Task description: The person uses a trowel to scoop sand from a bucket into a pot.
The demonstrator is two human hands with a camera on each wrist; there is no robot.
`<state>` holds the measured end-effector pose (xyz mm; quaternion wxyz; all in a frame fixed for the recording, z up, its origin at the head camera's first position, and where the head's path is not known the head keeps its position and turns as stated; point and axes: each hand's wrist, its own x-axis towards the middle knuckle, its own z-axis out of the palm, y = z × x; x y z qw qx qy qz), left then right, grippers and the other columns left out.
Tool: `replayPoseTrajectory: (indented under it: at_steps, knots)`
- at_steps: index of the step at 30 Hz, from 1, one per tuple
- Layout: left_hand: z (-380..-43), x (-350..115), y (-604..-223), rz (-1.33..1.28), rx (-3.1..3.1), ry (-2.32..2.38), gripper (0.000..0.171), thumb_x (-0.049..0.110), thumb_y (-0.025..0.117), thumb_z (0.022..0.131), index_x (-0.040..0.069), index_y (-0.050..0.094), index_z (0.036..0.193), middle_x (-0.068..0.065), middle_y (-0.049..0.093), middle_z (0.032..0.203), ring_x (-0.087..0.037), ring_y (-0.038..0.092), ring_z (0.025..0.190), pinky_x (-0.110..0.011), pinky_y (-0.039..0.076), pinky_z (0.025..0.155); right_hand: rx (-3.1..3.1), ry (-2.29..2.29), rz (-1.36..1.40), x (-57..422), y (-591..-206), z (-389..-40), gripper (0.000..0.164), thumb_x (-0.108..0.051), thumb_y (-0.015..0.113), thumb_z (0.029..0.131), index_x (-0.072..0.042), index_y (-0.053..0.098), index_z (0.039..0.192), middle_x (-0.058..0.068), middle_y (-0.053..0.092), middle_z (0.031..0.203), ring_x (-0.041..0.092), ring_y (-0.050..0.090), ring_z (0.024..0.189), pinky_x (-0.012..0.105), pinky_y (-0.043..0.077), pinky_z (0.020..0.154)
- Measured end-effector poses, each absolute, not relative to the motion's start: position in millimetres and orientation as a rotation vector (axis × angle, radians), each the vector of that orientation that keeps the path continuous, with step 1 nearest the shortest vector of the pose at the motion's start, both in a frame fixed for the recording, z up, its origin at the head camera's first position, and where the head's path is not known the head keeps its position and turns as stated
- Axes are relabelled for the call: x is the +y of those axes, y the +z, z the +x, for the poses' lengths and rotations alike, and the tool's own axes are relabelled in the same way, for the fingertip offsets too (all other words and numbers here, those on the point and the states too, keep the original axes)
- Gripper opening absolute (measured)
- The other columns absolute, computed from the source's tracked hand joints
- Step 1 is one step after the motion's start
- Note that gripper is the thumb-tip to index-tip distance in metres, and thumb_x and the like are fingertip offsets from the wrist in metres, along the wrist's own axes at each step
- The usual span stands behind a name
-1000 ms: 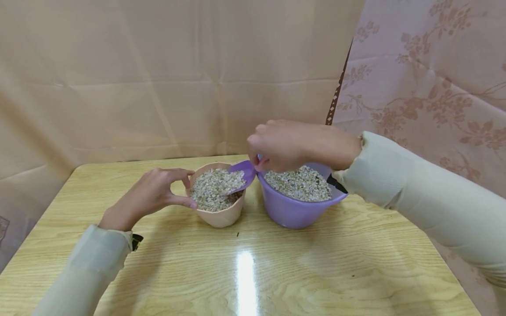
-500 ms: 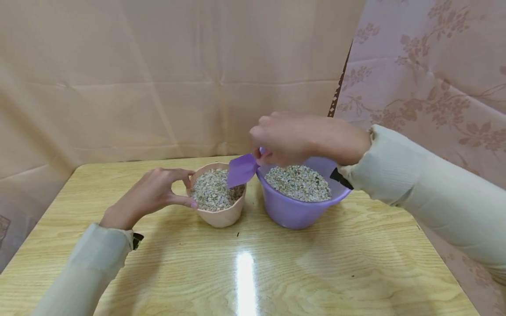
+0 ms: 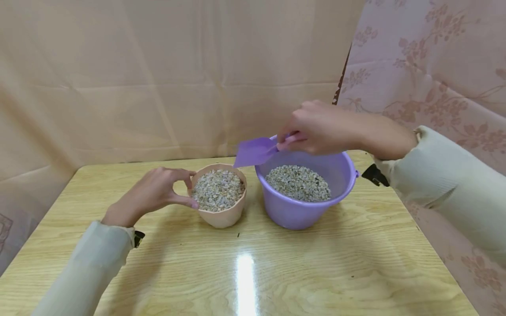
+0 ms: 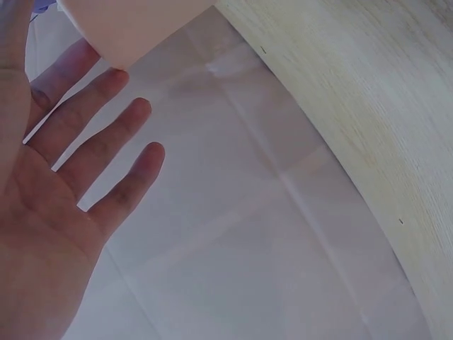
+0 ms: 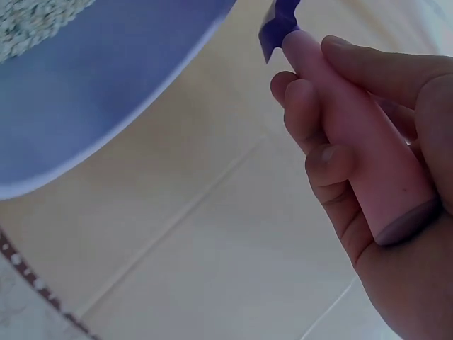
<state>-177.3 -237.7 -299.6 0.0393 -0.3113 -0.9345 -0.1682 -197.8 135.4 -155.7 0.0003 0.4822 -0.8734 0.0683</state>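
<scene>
A peach pot (image 3: pixel 221 218), full of pale, coarse, gravel-like grains (image 3: pixel 218 191), stands on the table. My left hand (image 3: pixel 152 193) holds it by the left side of its rim, thumb at the front and index finger bent behind. In the left wrist view the other fingers (image 4: pixel 120 156) are spread beside the pot (image 4: pixel 145 25). My right hand (image 5: pixel 396 156) grips the pink handle (image 5: pixel 368 142) of a trowel. The trowel's purple blade (image 3: pixel 254 152) hangs above the gap between the pot and a purple bucket (image 3: pixel 294 215), with no grains seen on it.
The bucket stands just right of the pot, partly filled with the same grains (image 3: pixel 298 182). A wood-grain table (image 3: pixel 178 272) bears both, with a few dark specks on it. Behind hangs a beige curtain (image 3: pixel 178 79); a flowered cloth (image 3: pixel 442 87) is at the right.
The trowel's blade tipped over above the pot, its grains left it, and my right hand has since lifted it up and to the right, towards the bucket. My left hand stays on the pot.
</scene>
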Motion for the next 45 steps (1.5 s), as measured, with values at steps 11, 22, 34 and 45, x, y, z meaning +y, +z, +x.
replayPoseTrajectory:
  at_steps: [11, 22, 34, 45]
  knots:
    - [-179.6, -231.2, -294.1, -0.944, -2.87, -0.522, 0.031, 0.054, 0.082, 0.074, 0.028, 0.066, 0.078, 0.005, 0.073, 0.096, -0.009, 0.05, 0.065, -0.03, 0.041, 0.06, -2.729, 0.27, 1.397, 188.1, -164.9, -197.6, 0.007, -0.014, 0.073, 0.092, -0.014, 0.078, 0.097, -0.013, 0.071, 0.076, -0.003, 0.06, 0.059, 0.022, 0.051, 0.056]
    - [-190.1, -212.8, -282.1, -0.934, -2.842, -0.535, 0.034, 0.054, 0.072, 0.086, 0.02, 0.072, 0.088, 0.003, 0.071, 0.089, -0.011, 0.055, 0.062, -0.033, 0.047, 0.062, -2.944, 0.295, 1.335, 214.8, -189.7, -197.5, 0.01, -0.006, 0.073, 0.089, -0.011, 0.078, 0.097, -0.004, 0.073, 0.082, 0.003, 0.063, 0.061, 0.02, 0.051, 0.055]
    - [-194.4, -157.2, -248.8, -1.131, -2.729, -0.538, 0.033, 0.045, 0.069, 0.093, 0.015, 0.075, 0.106, -0.003, 0.071, 0.116, -0.023, 0.07, 0.095, -0.043, 0.054, 0.084, -3.14, 0.196, 1.301, 217.0, -201.5, -200.2, 0.013, -0.003, 0.075, 0.084, -0.012, 0.078, 0.093, 0.002, 0.075, 0.087, 0.007, 0.066, 0.067, 0.02, 0.053, 0.059]
    - [-200.0, -124.3, -251.7, -1.309, -2.683, -0.562, 0.044, 0.045, 0.071, 0.09, 0.012, 0.072, 0.119, -0.002, 0.071, 0.118, -0.014, 0.072, 0.089, -0.036, 0.055, 0.084, -3.158, 0.115, 1.341, 210.0, -208.2, -203.3, 0.009, -0.006, 0.078, 0.082, -0.014, 0.078, 0.085, 0.001, 0.073, 0.083, 0.011, 0.065, 0.069, 0.026, 0.053, 0.061]
